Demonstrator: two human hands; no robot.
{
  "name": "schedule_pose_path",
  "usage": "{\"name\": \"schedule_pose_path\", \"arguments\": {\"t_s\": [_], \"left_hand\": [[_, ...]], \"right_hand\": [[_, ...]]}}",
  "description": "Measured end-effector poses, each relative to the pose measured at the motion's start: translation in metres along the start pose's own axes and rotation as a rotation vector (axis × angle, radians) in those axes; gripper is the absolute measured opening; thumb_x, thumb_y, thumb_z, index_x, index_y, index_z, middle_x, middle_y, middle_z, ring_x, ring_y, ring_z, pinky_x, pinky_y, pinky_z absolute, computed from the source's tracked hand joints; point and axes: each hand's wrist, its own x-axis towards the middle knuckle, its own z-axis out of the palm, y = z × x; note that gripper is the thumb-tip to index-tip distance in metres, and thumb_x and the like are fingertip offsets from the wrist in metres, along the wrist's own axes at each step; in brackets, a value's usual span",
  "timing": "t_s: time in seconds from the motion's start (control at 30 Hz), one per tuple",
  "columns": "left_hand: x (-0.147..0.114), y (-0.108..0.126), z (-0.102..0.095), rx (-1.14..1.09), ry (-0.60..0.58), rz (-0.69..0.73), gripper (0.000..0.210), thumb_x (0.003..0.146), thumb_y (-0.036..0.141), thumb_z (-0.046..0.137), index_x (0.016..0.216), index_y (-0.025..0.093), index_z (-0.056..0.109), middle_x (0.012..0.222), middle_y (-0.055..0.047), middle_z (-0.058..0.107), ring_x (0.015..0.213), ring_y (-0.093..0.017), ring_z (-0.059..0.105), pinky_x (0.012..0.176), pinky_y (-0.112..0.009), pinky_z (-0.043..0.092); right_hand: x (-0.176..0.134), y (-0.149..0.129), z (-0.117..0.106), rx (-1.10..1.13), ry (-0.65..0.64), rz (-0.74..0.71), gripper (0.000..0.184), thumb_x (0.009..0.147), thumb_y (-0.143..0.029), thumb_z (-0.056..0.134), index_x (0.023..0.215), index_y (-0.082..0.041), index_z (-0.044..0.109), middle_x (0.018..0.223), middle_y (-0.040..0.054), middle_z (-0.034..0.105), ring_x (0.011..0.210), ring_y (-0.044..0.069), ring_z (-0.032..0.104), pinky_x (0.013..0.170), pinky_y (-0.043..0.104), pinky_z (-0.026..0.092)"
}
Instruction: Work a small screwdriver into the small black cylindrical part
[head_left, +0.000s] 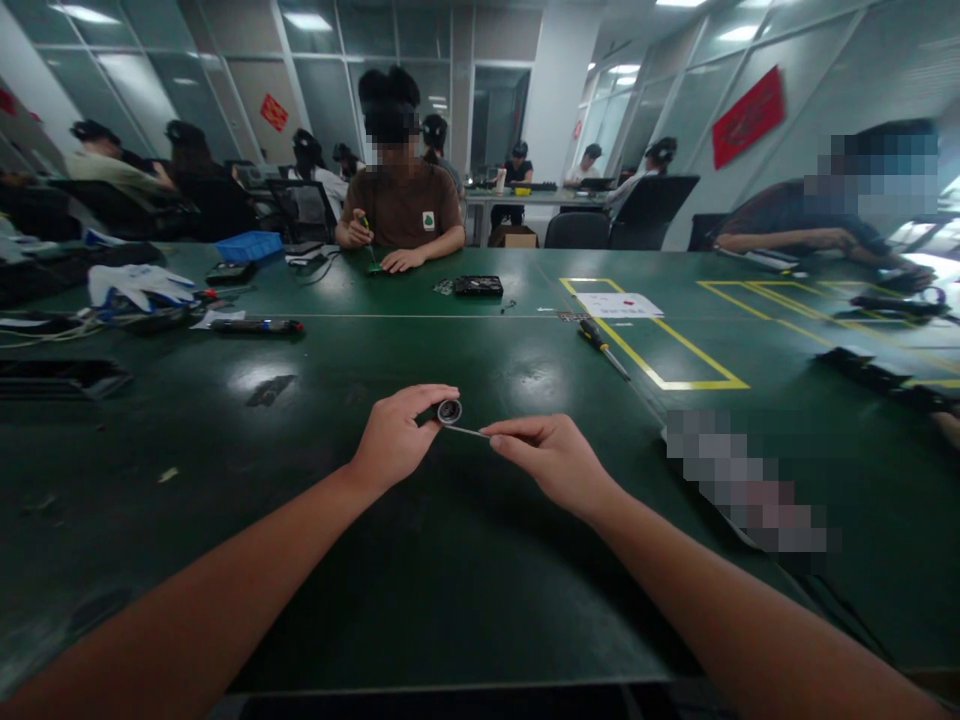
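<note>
In the middle of the view, above the green table (465,600), my left hand (397,435) is closed round a small roll of tape (449,411). The roll is greyish with a dark hollow centre, and its round end faces me. From its lower edge a thin pale strip (466,431) runs to the right. My right hand (551,460) pinches the far end of that strip between thumb and fingertips. The strip looks taut between both hands. Fine details of the roll are too small to make out.
A yellow-black screwdriver (604,348) lies right of centre, near a paper (619,305) and yellow tape outlines. A pixelated object (739,480) lies at the right. White gloves (139,288), a blue tray (249,246) and a black device (478,286) sit farther back. A co-worker (403,210) sits opposite.
</note>
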Motion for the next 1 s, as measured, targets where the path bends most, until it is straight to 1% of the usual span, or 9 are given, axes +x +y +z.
{"name": "schedule_pose_path", "arguments": {"t_s": [0.03,0.2,0.37,0.53,0.7,1.0], "left_hand": [[0.0002,0.0,-0.0004,0.005,0.0,0.004,0.03,0.086,0.009,0.068,0.113,0.021,0.074,0.117,-0.005,0.076,0.109,-0.022,0.072,0.102,-0.042,0.057],[-0.0002,0.0004,-0.0004,0.027,0.007,0.033,0.027,0.087,0.011,0.068,0.112,0.022,0.074,0.115,-0.005,0.077,0.108,-0.022,0.072,0.101,-0.044,0.058],[-0.0006,0.0008,0.0008,0.02,0.006,0.046,0.025,0.088,0.013,0.068,0.111,0.023,0.074,0.114,-0.005,0.076,0.108,-0.022,0.072,0.1,-0.044,0.058],[-0.0001,0.003,0.0006,0.027,0.0,0.058,0.027,0.087,0.01,0.07,0.111,0.022,0.074,0.114,-0.004,0.076,0.107,-0.02,0.071,0.1,-0.041,0.058],[-0.0008,0.0036,0.0004,0.031,-0.003,0.063,0.028,0.087,0.011,0.071,0.112,0.022,0.073,0.114,-0.005,0.076,0.107,-0.021,0.071,0.099,-0.041,0.058],[-0.0007,0.0042,-0.0003,0.05,-0.015,0.093,0.03,0.087,0.009,0.069,0.114,0.021,0.074,0.115,-0.005,0.076,0.107,-0.02,0.071,0.098,-0.04,0.057]], "right_hand": [[-0.0004,-0.0005,-0.0005,-0.012,0.001,-0.008,0.025,0.09,-0.031,0.064,0.105,-0.022,0.083,0.076,0.0009,0.077,0.061,0.014,0.063,0.058,0.026,0.047],[-0.0026,-0.0029,0.0036,-0.147,0.103,-0.03,0.028,0.09,-0.028,0.061,0.107,-0.021,0.082,0.073,0.001,0.077,0.061,0.016,0.065,0.059,0.028,0.048],[-0.0026,-0.0018,0.0067,-0.207,0.159,-0.051,0.028,0.091,-0.028,0.06,0.106,-0.021,0.083,0.07,0.0007,0.076,0.06,0.017,0.066,0.059,0.028,0.05],[-0.0026,-0.0013,0.0069,-0.238,0.177,-0.067,0.029,0.091,-0.027,0.06,0.108,-0.021,0.082,0.077,0.0019,0.079,0.062,0.017,0.068,0.06,0.028,0.051],[-0.0026,-0.001,0.0067,-0.269,0.168,-0.07,0.029,0.092,-0.027,0.059,0.109,-0.021,0.082,0.072,0.0016,0.078,0.059,0.017,0.067,0.06,0.028,0.051],[-0.0042,0.0001,0.0091,-0.268,0.175,-0.094,0.029,0.092,-0.026,0.059,0.108,-0.021,0.082,0.077,0.0021,0.079,0.06,0.016,0.067,0.061,0.028,0.05]]}}
